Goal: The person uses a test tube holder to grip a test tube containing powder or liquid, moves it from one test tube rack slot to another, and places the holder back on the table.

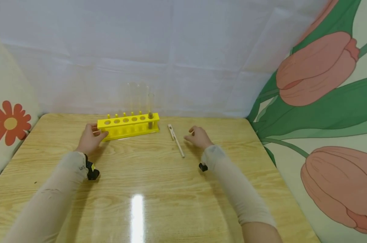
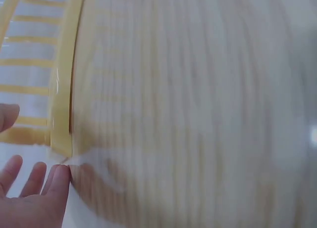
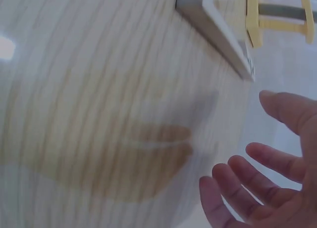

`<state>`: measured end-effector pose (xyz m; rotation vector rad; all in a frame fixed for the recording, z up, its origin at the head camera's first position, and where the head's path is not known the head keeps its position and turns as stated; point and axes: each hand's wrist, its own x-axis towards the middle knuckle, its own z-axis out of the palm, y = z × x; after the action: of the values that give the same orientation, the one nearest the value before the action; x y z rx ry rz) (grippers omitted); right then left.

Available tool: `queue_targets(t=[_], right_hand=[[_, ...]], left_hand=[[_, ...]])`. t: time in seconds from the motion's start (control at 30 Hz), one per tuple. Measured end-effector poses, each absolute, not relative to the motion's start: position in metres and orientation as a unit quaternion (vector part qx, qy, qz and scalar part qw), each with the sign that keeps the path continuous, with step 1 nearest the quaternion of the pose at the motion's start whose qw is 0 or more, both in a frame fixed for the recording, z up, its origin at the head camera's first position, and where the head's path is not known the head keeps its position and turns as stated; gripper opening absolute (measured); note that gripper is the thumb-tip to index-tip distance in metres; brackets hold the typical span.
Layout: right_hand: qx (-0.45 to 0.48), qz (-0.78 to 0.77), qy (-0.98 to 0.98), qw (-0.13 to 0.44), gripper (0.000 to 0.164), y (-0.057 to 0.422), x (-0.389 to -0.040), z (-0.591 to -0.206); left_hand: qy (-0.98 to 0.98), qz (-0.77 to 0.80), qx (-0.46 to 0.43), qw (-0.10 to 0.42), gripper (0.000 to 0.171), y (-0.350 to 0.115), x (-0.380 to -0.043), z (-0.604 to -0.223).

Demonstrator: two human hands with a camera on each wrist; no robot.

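A yellow test tube rack (image 1: pixel 128 126) stands near the table's back edge. My left hand (image 1: pixel 90 138) is at its left end, thumb toward the front side and fingers near the outer end. In the left wrist view, fingertips (image 2: pixel 60 172) reach the rack's base corner (image 2: pixel 62 144), fairly straight and spread. A test tube (image 1: pixel 151 101) with dark grey contents sits in the rack's rightmost hole. Right of the rack lies a wooden test tube holder (image 1: pixel 177 143). Beside it hovers my right hand (image 1: pixel 199 136), its loosely bent fingers (image 3: pixel 245 181) holding nothing.
Several clear test tubes (image 1: pixel 138 98) rise at the rack's back, their rounded ends up, near yellow pegs (image 1: pixel 116 115). A white cloth (image 1: pixel 201 67) hangs behind the wood-grain table (image 1: pixel 159 179). Flower-patterned cloths flank both sides.
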<state>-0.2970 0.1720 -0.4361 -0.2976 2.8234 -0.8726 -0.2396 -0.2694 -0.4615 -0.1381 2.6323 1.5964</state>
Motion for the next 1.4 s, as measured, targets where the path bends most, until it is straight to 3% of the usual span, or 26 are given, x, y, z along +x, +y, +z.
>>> queue_targets(t=[0.27,0.8,1.4], right_hand=[[-0.097,-0.326,0.936,0.088,0.038,0.145,-0.289,-0.445],[-0.079,-0.334,0.938,0.059,0.024,0.118,-0.288,-0.459],[-0.07,-0.308,0.947,0.054,0.025,0.116,-0.286,-0.456]], left_hand=[[0.82,0.554,-0.142,0.019,0.07,-0.254,-0.236,-0.463],[0.847,0.509,-0.149,-0.038,0.054,-0.249,-0.234,-0.473],[0.849,0.509,-0.141,-0.033,0.06,-0.251,-0.236,-0.477]])
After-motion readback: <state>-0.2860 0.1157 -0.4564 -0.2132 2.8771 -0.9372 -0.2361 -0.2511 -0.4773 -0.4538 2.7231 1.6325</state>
